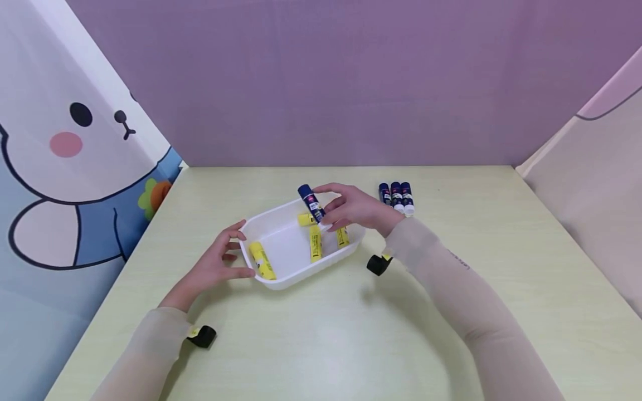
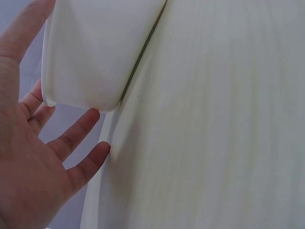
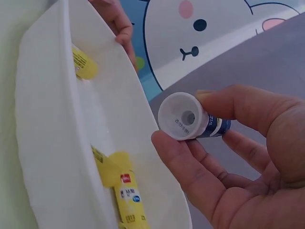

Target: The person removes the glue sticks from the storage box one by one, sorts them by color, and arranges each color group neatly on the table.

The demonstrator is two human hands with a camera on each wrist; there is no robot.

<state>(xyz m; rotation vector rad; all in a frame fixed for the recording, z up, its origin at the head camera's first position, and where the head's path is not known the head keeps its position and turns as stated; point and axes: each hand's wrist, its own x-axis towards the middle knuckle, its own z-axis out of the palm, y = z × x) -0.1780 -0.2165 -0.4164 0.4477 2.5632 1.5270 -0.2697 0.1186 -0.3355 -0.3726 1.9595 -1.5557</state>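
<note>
In the head view a white tray (image 1: 281,234) stands at a slant on the table, holding several yellow glue sticks (image 1: 315,243). The left hand (image 1: 215,264) touches the tray's left end, its fingers and thumb spread along the rim; the left wrist view shows fingertips against the tray's outer wall (image 2: 95,57). Over the tray's right part, the right hand (image 1: 358,209) pinches a dark blue glue stick (image 1: 312,204) by its white end, tilted, blue cap up and away. The right wrist view shows its white base (image 3: 180,116) between thumb and fingers.
Three dark blue glue sticks (image 1: 396,196) stand or lie side by side behind the right wrist; which, I cannot tell. The pale wooden table (image 1: 321,345) ends at a purple backdrop (image 1: 326,83). A cartoon-printed cloth (image 1: 40,234) hangs at the left.
</note>
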